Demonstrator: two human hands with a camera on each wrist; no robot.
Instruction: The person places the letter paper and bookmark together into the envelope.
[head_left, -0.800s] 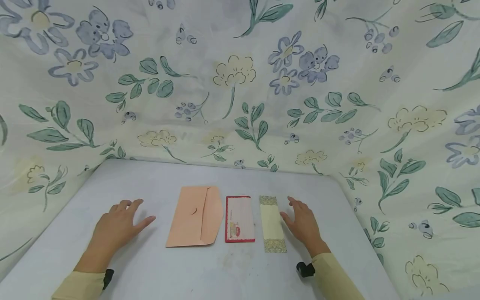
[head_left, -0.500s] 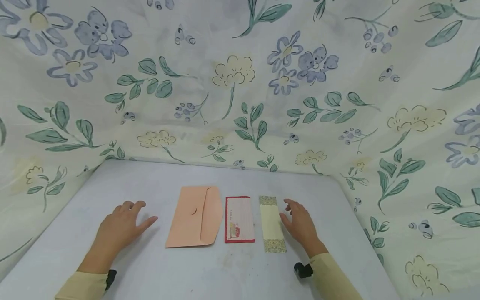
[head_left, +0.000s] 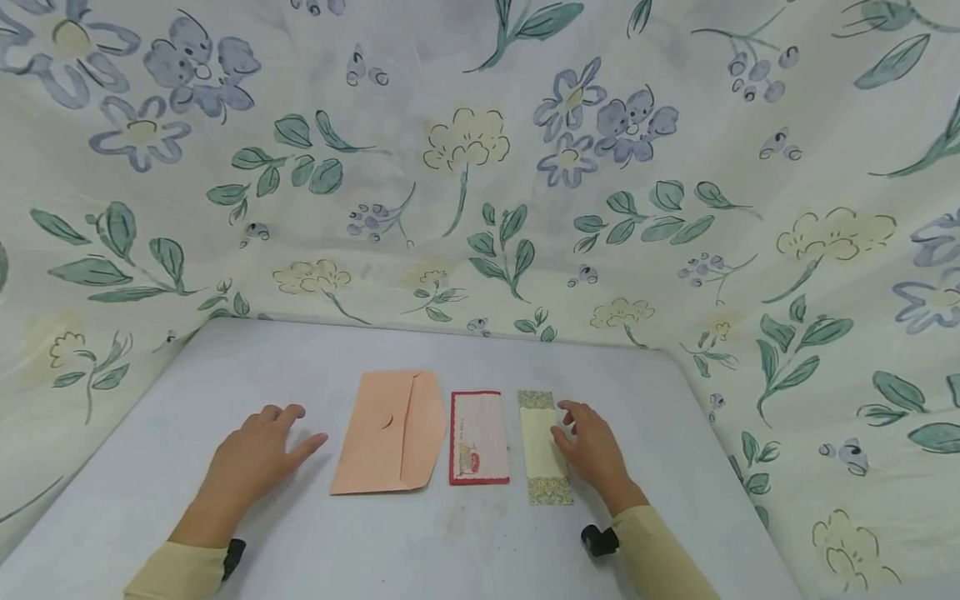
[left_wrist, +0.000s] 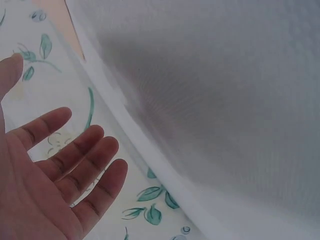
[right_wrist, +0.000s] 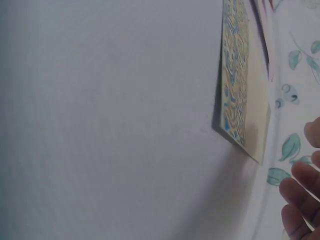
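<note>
A peach paper envelope [head_left: 367, 442] lies left of centre on the table in the head view, its flap on the right. Beside it is a pale card with a red border [head_left: 487, 425]. To the right of that lies a cream strip of card [head_left: 540, 446] with glittery gold bands at both ends; the right wrist view catches one patterned end. My left hand [head_left: 251, 458] holds nothing, left of the envelope with its fingers spread. My right hand [head_left: 597, 454] is at the cream strip's right edge, thumb and forefinger loosely bent; whether they touch it I cannot tell.
The white table [head_left: 315, 558] ends at a flower-printed cloth [head_left: 420, 208] that rises at the back and sides. A black wrist camera [head_left: 598, 540] sits by the right sleeve. Faint brownish smudges mark the table below the red-bordered card.
Both hands have moved inward: the left towards the envelope, the right leftward to the cream strip's edge. The envelope and the cards have stayed in place.
</note>
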